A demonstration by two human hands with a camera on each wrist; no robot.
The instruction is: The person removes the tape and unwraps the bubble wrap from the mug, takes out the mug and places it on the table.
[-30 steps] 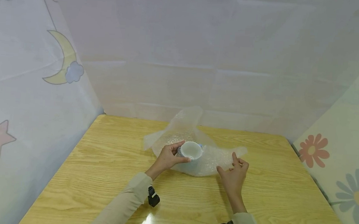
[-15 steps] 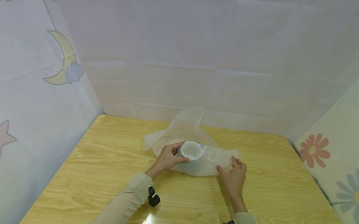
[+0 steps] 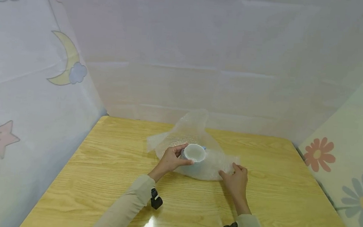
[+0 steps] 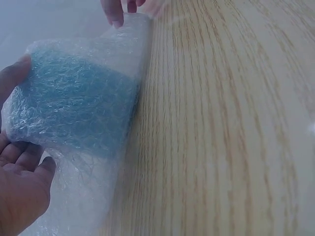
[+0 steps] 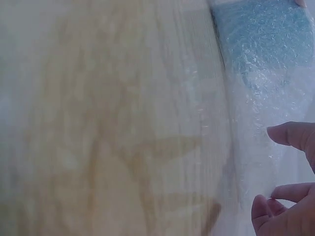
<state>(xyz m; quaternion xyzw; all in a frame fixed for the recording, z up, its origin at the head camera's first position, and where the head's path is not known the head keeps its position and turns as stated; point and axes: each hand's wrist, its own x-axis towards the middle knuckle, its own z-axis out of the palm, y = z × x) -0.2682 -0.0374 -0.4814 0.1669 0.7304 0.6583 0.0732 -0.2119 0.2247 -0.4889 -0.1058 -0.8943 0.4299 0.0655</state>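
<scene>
A blue mug (image 3: 194,152) with a white inside stands upright on a sheet of bubble wrap (image 3: 212,165). Part of the sheet covers the mug's near side, and its blue shows through in both wrist views. My left hand (image 3: 171,159) grips the mug from the left, thumb in front and fingers behind, with wrap under the thumb. At the sheet's right end, my right hand (image 3: 236,179) holds the flap between thumb and curled fingers, which stand some way apart. Where its fingertips meet the plastic is partly hidden.
Everything lies on a wooden table (image 3: 101,178) with light glare near its front edge. One loose flap of the wrap rises toward the back wall (image 3: 184,75), another spreads left. Printed cloth walls (image 3: 17,109) enclose the table's sides.
The right flap has drawn in toward the mug, and my right hand's fingers have curled and shifted slightly left with it. My left hand keeps its grip on the mug.
</scene>
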